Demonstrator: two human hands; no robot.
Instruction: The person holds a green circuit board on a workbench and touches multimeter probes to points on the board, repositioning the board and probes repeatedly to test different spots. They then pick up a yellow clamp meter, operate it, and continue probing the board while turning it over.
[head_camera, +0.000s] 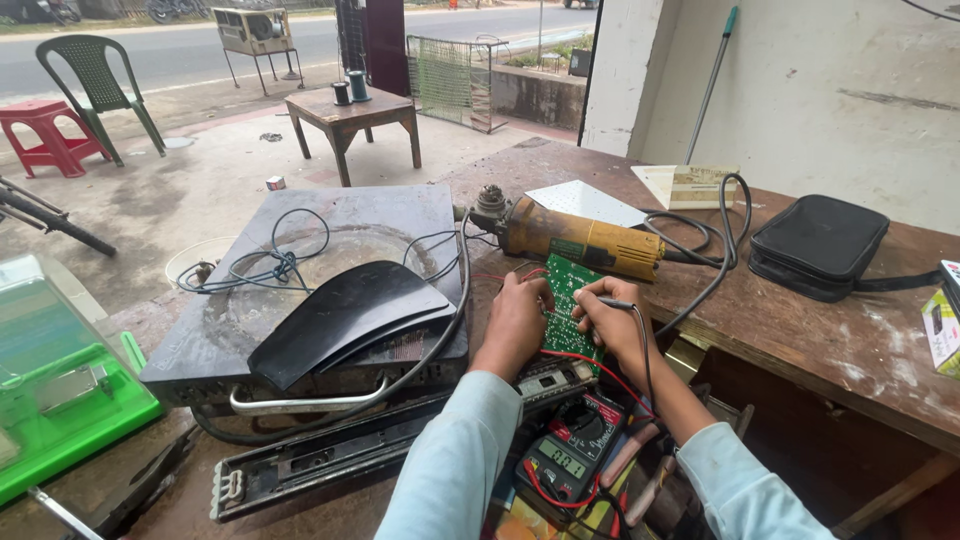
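1. I am watching the left hand (517, 322) gripping the left edge of a small green printed circuit board (568, 305), fingers curled shut around it, propping it tilted above the brown wooden worktop (830, 340).
2. The right hand (612, 325) is pinching a thin black test probe (615, 302) like a pen, closed on it, with the tip touching the board's upper right part.
3. The board is sitting between both hands, just in front of a yellow angle grinder (580, 240) and above a black-and-red digital multimeter (568, 455).
4. Red leads (590, 365) are trailing from the meter under the hands; I judge they could be snagging a wrist and dragging the probe off its point.
5. A slipping tip could be bridging neighbouring solder joints, since the board is only being held by one edge.
6. The dark flat induction cooker casing (330, 290) with loose wires is lying near the left elbow and could be getting nudged.
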